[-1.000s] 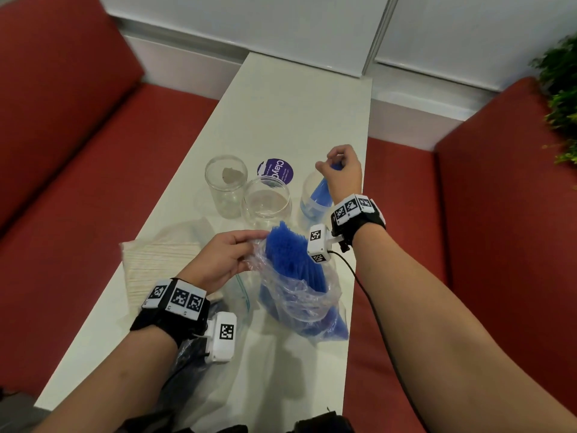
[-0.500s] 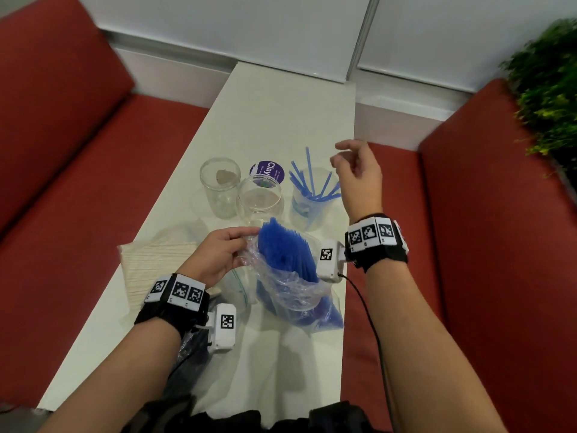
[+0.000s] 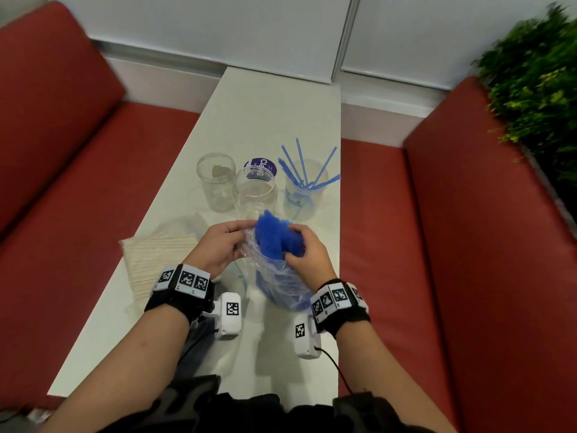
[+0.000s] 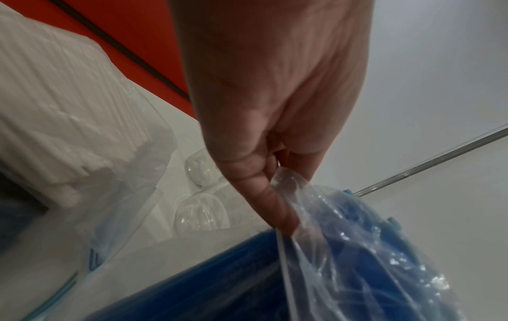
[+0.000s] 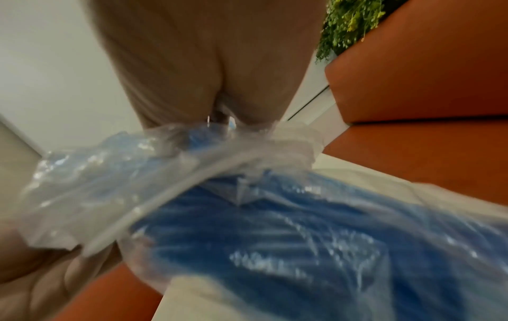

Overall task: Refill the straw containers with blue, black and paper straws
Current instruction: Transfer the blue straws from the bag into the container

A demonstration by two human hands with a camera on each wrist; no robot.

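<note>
Pinching the rim of the clear bag (image 3: 274, 276), the left hand (image 3: 218, 248) holds it between thumb and curled fingers; the left wrist view shows that pinch up close, the film gathered at the fingertips (image 4: 277, 208), which the head view only hints at. On the other side, the right hand (image 3: 307, 250) has its fingers curled round the bundle of blue straws (image 3: 276, 235) that juts from the bag's mouth. In the right wrist view the plastic bunches against the hand and hides the fingers, so only the head view tells the grip.

The bundle's long axis runs from the person toward the far end of the surface (image 3: 274, 114), its open ends pointing away and upward, its lower part inside the bag, which rests on the surface.

Just beyond the hands stand three clear jars. The right jar (image 3: 304, 195) holds a few blue straws fanned outward and leaning apart. Beside it, the middle jar (image 3: 256, 195) and the left jar (image 3: 217, 182) hold none. Left of the left hand lies a bag of paper straws (image 3: 156, 260), flat on the surface; the left wrist view shows their white ends stacked, the head view only a pale block.
</note>
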